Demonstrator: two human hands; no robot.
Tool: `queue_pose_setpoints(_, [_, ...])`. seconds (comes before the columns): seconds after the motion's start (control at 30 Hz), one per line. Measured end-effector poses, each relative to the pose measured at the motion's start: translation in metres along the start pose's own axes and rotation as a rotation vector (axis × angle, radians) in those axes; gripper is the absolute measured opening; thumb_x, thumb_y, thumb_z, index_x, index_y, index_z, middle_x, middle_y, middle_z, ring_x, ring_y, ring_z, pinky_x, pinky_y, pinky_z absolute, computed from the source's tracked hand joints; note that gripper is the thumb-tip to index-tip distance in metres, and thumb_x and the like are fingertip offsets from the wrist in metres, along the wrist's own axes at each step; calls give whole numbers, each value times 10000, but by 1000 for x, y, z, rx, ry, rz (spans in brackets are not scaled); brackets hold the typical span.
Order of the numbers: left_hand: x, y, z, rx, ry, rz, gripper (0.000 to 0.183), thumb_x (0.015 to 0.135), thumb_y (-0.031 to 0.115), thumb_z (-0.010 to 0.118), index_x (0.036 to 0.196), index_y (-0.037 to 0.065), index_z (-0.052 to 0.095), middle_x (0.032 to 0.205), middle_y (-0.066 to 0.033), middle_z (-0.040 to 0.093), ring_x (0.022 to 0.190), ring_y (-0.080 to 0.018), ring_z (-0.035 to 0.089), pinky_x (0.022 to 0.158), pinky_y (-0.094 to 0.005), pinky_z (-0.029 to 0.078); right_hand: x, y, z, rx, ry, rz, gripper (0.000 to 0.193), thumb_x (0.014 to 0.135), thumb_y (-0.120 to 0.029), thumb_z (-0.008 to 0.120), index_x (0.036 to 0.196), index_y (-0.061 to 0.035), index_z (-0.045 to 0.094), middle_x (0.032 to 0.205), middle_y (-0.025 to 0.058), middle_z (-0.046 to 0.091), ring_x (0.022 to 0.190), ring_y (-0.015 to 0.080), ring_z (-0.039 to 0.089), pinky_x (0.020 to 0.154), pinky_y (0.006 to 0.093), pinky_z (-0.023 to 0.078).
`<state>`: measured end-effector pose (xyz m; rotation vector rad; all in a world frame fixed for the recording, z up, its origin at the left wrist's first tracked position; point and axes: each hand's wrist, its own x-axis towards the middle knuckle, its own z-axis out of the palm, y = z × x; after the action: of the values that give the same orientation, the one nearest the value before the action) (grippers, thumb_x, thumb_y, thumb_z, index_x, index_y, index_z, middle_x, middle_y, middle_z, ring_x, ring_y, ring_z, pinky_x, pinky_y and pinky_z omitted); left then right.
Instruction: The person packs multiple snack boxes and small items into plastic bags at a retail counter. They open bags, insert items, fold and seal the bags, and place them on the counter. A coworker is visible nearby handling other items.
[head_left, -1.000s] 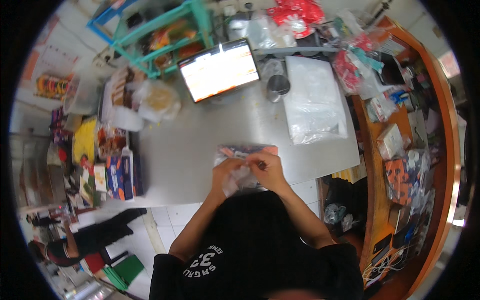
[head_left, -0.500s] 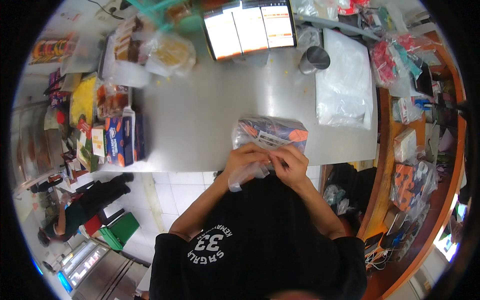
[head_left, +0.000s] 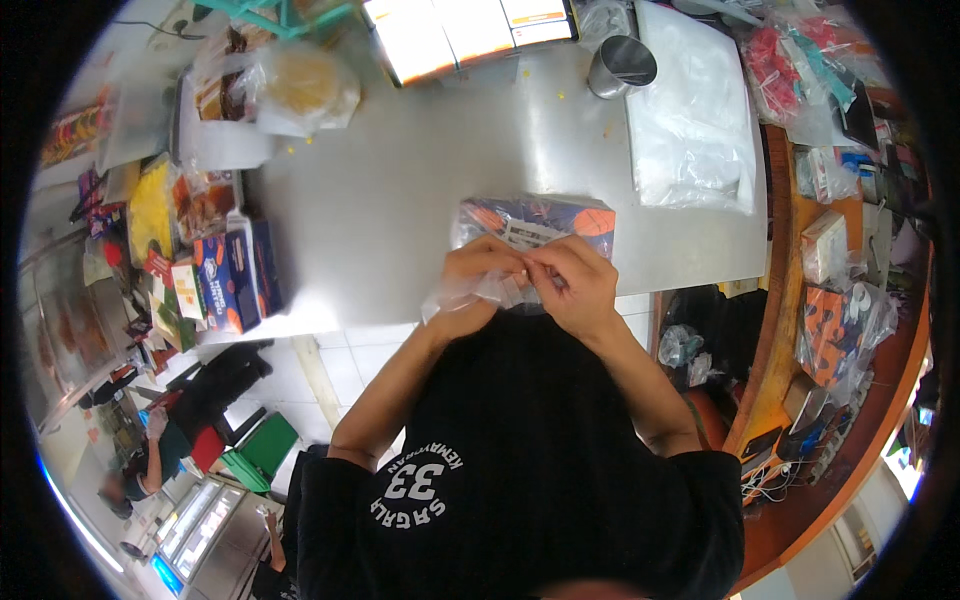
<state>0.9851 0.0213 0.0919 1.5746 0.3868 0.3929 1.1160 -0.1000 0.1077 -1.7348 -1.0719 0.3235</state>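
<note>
1. A person's left hand (head_left: 478, 272) and right hand (head_left: 580, 282) meet at the fingertips over the near edge of a metal table (head_left: 370, 230), pinching the gathered end of a clear plastic bag (head_left: 465, 296).
2. Loose plastic drapes over the left hand toward the wrist; which fingers bear the grip cannot be told.
3. Just beyond both hands, a dark blue box (head_left: 570, 219) with orange patches lies on the table, inside the bag.
4. Farther out, beyond the right hand, a metal cup (head_left: 622, 68) stands beside a stack of clear plastic sheets (head_left: 695, 130).
5. A lit screen (head_left: 455, 35) glows well ahead of the hands.
6. Well to the hands' left, blue cartons (head_left: 222, 285) stand near the table's edge; behind, a co-worker (head_left: 200, 405) wears dark clothing.
7. Well to the hands' right, a wooden shelf (head_left: 765, 385) bears packages.
</note>
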Motion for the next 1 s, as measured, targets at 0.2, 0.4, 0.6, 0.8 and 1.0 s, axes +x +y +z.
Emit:
queue_pose_setpoints(0.2, [-3,-2,-1,-64,-5,-8,71,812,17,735,873,32,702,943,-98,642,850,-183,626,744,-297,507,0,4,-1,-178,2,-239,217,706,-24,752,913,-55,696,826,63,610,723,227,644,622,328,550])
queue_pose_setpoints(0.4, [-5,-3,-1,-83,-1,-34,70,815,7,732,878,5,701,962,-107,640,859,-183,627,748,-290,507,0,3,-4,-205,-49,-290,254,695,-19,747,940,-51,691,857,64,607,750,224,645,631,329,553])
queue_pose_setpoints(0.6, [-4,-2,6,91,67,93,139,765,-4,743,899,13,709,911,-115,665,807,-211,646,712,-305,523,-5,-6,-18,-74,-129,-138,211,747,-23,742,949,-38,684,881,87,623,759,259,651,636,337,553])
queue_pose_setpoints(0.8, [-10,0,18,350,122,153,178,724,38,755,898,51,721,859,-105,656,745,-251,647,648,-332,525,-29,-4,-16,-126,-102,27,92,824,-23,681,909,-44,651,855,120,609,768,281,639,682,365,542])
queue_pose_setpoints(1.0, [-5,9,21,469,77,219,300,677,101,734,974,60,745,879,-99,665,788,-264,648,682,-342,519,-28,6,-6,-45,-283,141,214,808,-63,616,1016,-69,662,1040,152,655,1026,362,601,938,427,471])
